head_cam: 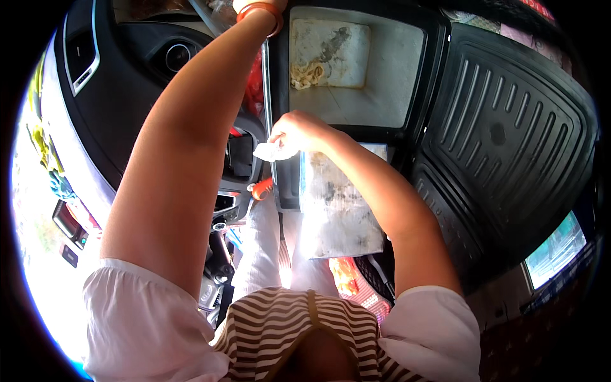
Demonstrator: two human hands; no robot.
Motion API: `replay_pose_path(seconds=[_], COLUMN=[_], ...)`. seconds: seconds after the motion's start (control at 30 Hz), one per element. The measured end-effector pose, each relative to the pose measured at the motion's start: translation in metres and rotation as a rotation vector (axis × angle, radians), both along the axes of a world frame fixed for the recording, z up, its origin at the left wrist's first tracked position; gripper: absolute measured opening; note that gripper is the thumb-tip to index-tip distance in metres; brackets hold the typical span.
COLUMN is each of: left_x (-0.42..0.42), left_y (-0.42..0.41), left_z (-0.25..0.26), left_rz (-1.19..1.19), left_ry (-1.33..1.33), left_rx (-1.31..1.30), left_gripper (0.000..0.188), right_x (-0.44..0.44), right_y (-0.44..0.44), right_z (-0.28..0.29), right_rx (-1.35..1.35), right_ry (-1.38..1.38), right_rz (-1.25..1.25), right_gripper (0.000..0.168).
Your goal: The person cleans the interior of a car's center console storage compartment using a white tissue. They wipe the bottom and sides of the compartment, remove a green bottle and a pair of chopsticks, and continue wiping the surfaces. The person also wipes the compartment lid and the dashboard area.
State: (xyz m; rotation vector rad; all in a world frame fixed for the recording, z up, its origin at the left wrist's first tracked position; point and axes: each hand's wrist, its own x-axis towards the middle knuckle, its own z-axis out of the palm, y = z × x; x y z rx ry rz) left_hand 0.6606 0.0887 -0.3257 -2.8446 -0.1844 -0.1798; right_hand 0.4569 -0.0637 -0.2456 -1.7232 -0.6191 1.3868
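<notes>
My right hand (300,130) pinches a crumpled white tissue or cloth (276,151) by a long metal bar or edge (267,86). Just beyond it stands a black box with its lid open, its pale inner wall (391,71) stained with dark and brown marks. A crumpled yellowish thing (305,75) lies in a corner of that box. My left arm reaches far forward, so only part of my left hand (260,5) shows at the top edge. An orange bracelet (260,15) circles that wrist; the fingers are cut off.
The ribbed black lid (501,129) leans out to the right. A stained pale panel (341,210) lies below my right forearm. To the left is a black dashboard-like panel with an air vent (81,52). An orange object (262,189) sits near my legs, and red plastic (254,86) shows behind the bar.
</notes>
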Motion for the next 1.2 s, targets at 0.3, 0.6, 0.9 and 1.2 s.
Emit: replay_pose_path(seconds=[0.3,0.6,0.9,1.2], left_x=[0.011,0.007,0.018,0.014], left_y=[0.006,0.004,0.006,0.002], left_z=[0.005,-0.030,-0.014,0.012], left_rz=[0.167,0.078,0.291,0.420], left_ry=[0.035,-0.225,-0.150,0.148], left_rx=[-0.458,-0.071,-0.348,-0.632], left_gripper=[0.067,0.054,0.053,0.058], right_x=[0.129,0.015,0.061,0.085], right_y=[0.017,-0.021,-0.125,-0.163], right_z=[-0.024,-0.024,-0.026,-0.097], right_rx=[0.040,0.153,-0.228,-0.596], right_ry=[-0.302,0.038,-0.183,-0.511], right_rz=[-0.500,-0.206,-0.600,-0.744], right_gripper=[0.017,0.014,0.021,0.027])
